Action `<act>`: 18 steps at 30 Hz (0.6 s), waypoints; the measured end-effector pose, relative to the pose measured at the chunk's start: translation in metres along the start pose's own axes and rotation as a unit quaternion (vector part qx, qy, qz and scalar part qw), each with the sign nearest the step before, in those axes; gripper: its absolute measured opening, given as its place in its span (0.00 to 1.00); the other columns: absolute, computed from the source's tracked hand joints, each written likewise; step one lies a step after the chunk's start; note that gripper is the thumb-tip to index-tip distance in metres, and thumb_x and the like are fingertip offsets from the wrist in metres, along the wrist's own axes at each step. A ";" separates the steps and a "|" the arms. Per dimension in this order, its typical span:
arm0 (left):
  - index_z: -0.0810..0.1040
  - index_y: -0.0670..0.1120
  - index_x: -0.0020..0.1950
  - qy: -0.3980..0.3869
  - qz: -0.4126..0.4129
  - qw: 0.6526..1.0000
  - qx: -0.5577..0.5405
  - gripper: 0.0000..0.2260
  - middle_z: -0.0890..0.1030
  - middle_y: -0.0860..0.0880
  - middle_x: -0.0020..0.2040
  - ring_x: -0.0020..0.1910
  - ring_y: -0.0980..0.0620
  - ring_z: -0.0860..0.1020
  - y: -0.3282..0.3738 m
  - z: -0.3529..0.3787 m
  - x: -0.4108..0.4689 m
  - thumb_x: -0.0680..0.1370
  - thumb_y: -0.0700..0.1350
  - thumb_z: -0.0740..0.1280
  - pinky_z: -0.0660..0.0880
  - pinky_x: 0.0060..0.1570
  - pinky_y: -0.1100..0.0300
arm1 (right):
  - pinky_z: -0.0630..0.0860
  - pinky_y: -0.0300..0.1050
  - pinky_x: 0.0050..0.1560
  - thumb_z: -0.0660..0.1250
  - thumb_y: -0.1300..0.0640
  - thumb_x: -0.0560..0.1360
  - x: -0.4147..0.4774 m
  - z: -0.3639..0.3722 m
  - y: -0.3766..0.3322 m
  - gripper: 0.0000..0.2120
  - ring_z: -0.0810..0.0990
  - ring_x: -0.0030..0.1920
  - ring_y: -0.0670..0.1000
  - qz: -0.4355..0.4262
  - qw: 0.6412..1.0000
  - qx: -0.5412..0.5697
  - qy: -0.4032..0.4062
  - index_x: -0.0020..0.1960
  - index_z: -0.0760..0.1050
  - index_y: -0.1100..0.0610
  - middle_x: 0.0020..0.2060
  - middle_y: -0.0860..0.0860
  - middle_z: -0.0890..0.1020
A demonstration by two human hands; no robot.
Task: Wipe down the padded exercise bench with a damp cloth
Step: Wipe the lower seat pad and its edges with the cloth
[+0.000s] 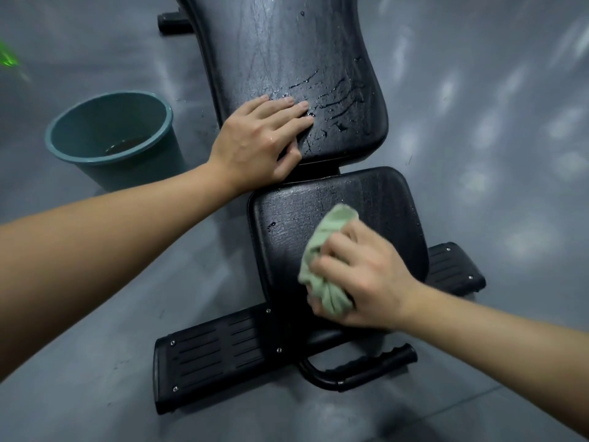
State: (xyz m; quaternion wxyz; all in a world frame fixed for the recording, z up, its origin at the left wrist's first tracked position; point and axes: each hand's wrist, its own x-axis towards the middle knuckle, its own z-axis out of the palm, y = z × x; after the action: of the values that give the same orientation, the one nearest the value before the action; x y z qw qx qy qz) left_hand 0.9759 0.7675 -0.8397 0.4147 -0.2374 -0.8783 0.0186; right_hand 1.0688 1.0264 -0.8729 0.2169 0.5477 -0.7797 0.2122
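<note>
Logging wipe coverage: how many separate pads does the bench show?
2. The long back pad lies farther off, under the left hand; the shorter seat pad lies nearer, under the cloth. The back pad's far end is out of view.

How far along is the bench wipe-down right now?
The back pad looks already wiped: water streaks and droplets cover it. In hand: the right hand grips the green cloth on the seat pad, which shows some wetness; the left hand rests flat on the back pad's near corner. Left: the rest of the seat pad, and probably the pooled streaks.
</note>
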 end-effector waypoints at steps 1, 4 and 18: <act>0.81 0.48 0.66 -0.003 0.001 1.000 0.000 0.17 0.80 0.49 0.68 0.67 0.47 0.79 0.000 0.000 0.000 0.80 0.48 0.62 0.72 0.68 0.48 | 0.73 0.53 0.41 0.72 0.50 0.73 -0.008 -0.001 -0.004 0.12 0.71 0.38 0.57 -0.011 1.000 0.014 -0.016 0.43 0.82 0.59 0.39 0.56 0.79; 0.81 0.48 0.66 -0.001 0.001 1.000 0.002 0.17 0.80 0.48 0.68 0.67 0.47 0.79 -0.001 0.000 0.000 0.80 0.48 0.62 0.72 0.68 0.48 | 0.72 0.52 0.38 0.70 0.51 0.78 -0.009 -0.003 -0.002 0.12 0.71 0.37 0.56 -0.088 0.994 0.040 -0.046 0.43 0.82 0.59 0.39 0.56 0.79; 0.80 0.45 0.67 -0.012 0.027 0.999 0.026 0.18 0.79 0.46 0.69 0.66 0.44 0.79 -0.003 0.001 -0.001 0.79 0.44 0.63 0.73 0.66 0.46 | 0.76 0.56 0.45 0.70 0.49 0.73 0.079 0.025 0.029 0.13 0.74 0.40 0.61 0.041 0.993 -0.035 0.106 0.43 0.80 0.61 0.40 0.58 0.79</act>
State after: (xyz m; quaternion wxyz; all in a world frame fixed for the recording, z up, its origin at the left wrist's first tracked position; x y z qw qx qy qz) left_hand 0.9750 0.7647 -0.8405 0.4093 -0.2503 -0.8757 0.0553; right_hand 1.0148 0.9610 -0.8504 0.3080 0.4816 -0.7812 0.2507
